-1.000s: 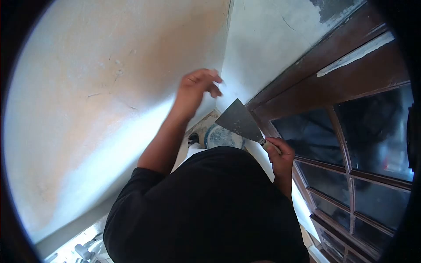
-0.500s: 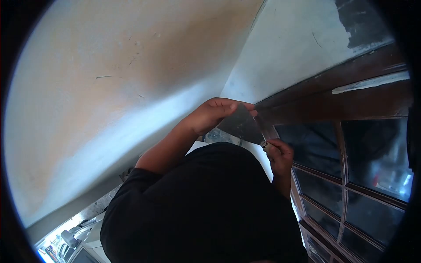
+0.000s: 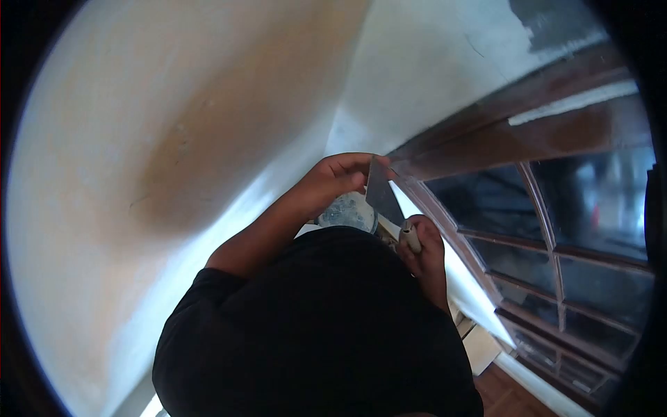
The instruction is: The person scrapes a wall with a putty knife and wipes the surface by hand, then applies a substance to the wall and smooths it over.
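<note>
A putty knife (image 3: pixel 383 192) with a wide, flat grey metal blade is held in front of my chest. My right hand (image 3: pixel 426 244) is wrapped round its pale handle, at the lower right of the blade. At the blade's far end, my left hand (image 3: pixel 342 179) is closed on the metal, with the fingers partly behind it and the thumb by its left edge. Beneath the blade and my left hand, a round container (image 3: pixel 351 213) smeared with pale grey-blue shows in part; my black shirt hides the rest.
A plastered wall (image 3: pixel 229 83) rises on the left and meets another wall (image 3: pixel 417 62) at a corner. On the right stands a dark brown wooden frame with glass panes (image 3: pixel 583 205). Wooden boards (image 3: pixel 481 347) and brown floor tiles (image 3: pixel 501 389) show at the lower right.
The putty knife has turned, so its blade looks narrower. My right hand has shifted slightly left and its handle shows more. With the view shifted, more of the round container and the floor appears.
</note>
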Available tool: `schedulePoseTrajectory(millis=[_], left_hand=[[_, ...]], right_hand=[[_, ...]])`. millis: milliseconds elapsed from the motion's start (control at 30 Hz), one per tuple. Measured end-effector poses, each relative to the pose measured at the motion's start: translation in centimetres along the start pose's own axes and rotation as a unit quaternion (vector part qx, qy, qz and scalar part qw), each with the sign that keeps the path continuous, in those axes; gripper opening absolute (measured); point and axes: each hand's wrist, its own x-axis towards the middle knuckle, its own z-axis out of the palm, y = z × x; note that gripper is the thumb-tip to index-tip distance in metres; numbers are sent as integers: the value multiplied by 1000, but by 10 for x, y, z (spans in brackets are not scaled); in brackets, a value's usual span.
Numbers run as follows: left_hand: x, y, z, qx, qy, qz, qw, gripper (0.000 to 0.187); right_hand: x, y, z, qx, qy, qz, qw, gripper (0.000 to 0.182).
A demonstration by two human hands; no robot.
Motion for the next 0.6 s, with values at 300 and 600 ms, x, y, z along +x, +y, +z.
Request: schedulePoseTrajectory(millis=[300, 600], left_hand=[[33, -29, 28, 299, 103, 41, 948, 22], [61, 23, 69, -201, 253, 130, 937, 56]], right_hand=[[-21, 1, -13, -53, 10, -79, 995, 44], [-35, -36, -88, -141, -10, -89, 986, 47]])
